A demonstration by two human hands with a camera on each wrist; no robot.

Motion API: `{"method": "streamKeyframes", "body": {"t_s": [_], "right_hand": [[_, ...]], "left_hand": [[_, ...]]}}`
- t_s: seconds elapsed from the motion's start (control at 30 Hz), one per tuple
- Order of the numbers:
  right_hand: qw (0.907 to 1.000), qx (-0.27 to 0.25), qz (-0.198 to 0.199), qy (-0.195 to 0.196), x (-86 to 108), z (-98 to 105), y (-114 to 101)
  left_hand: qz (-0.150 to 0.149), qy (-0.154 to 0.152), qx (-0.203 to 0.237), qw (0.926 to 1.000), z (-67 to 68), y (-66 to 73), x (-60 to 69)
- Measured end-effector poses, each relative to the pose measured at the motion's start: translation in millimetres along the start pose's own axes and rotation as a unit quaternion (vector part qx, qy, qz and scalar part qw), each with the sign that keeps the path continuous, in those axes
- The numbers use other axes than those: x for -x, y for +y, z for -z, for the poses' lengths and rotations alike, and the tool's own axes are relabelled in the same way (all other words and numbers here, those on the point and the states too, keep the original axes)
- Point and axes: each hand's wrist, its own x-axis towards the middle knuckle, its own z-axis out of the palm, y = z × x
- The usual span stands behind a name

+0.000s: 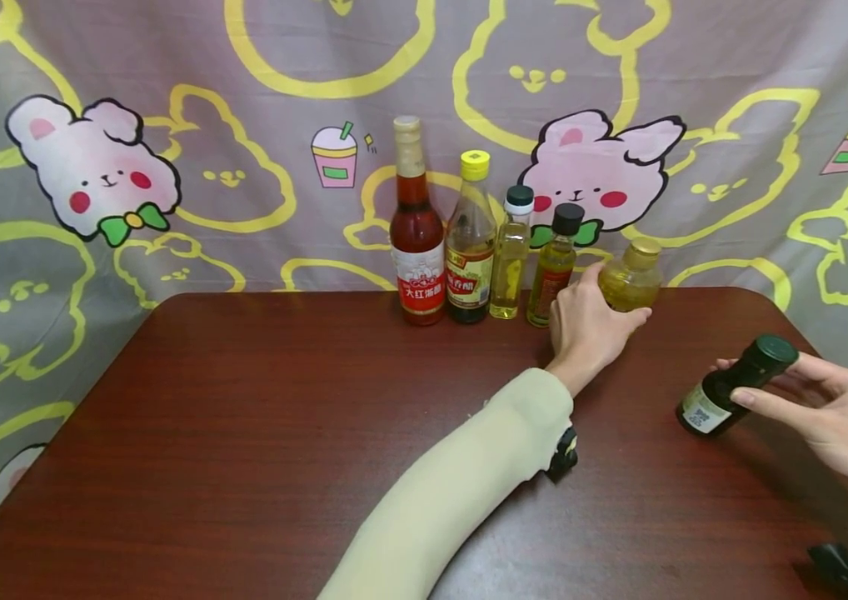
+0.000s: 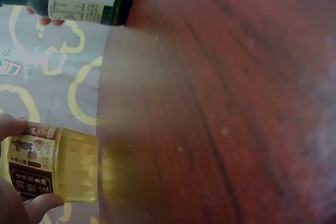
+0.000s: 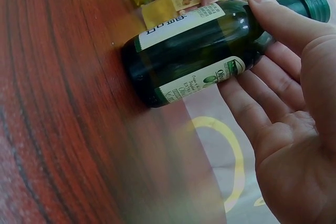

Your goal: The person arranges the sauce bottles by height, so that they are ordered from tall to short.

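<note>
My left hand (image 1: 591, 321) grips a squat bottle of yellow oil (image 1: 632, 279) with a gold cap, upright at the table's back edge. In the left wrist view, fingers and thumb wrap the labelled side of this yellow oil bottle (image 2: 76, 166); whether its base touches the table, I cannot tell. To the right, my right hand (image 1: 836, 408) holds a dark green olive oil bottle (image 1: 724, 396) between thumb and fingers. That bottle leans with its green cap toward the right, its base close to the tabletop. Its two labels show on the olive oil bottle (image 3: 189, 53) in the right wrist view.
Left of my left hand stands a row along the back edge: a red vinegar bottle (image 1: 418, 250), a yellow-capped vinegar bottle (image 1: 471, 250), a slim clear oil bottle (image 1: 511, 258) and a black-capped oil bottle (image 1: 553, 271). A patterned curtain (image 1: 244, 167) hangs behind the brown table (image 1: 244, 433).
</note>
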Motion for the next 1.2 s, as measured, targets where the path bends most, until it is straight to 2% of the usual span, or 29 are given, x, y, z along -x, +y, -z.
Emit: {"method": "streamKeyframes", "body": {"t_s": [0.03, 0.1, 0.27, 0.33, 0.43, 0.5, 0.73, 0.93, 1.2], "right_hand": [[0.9998, -0.016, 0.004, -0.006, -0.1, 0, 0], [0.9999, -0.011, -0.002, -0.003, -0.2, 1, 0], [0.998, 0.057, -0.025, 0.015, -0.9, 0, -1], [0.9986, 0.047, -0.021, 0.014, -1.6, 0, -1], [0.9999, 0.001, -0.01, 0.004, -2.7, 0, -1], [1.0, -0.002, 0.001, 0.005, -2.7, -1, 0], [0.9976, 0.063, 0.013, 0.028, -1.6, -3, 6], [0.9989, 0.034, 0.011, 0.029, -1.6, -2, 9], [0.9988, -0.022, 0.042, 0.007, -2.5, -1, 11]], "left_hand": [[0.001, 0.0, -0.007, 1.0, -0.7, 0.1, -0.8], [-0.001, 0.002, -0.025, 0.9997, -1.8, 0.6, -1.9], [0.004, 0.014, -0.056, 0.9983, -4.5, 3.3, -4.4], [0.017, 0.019, -0.061, 0.9978, -5.0, 4.5, -5.7], [0.032, 0.017, -0.071, 0.9968, -4.6, 6.5, -7.9], [0.037, 0.012, -0.081, 0.996, -4.4, 8.0, -9.3], [0.046, -0.002, -0.094, 0.9945, -6.0, 10.5, -10.2], [0.049, 0.002, -0.071, 0.9963, -7.0, 6.9, -8.5], [0.05, 0.013, -0.011, 0.9986, -6.7, 4.6, -4.7]]}}
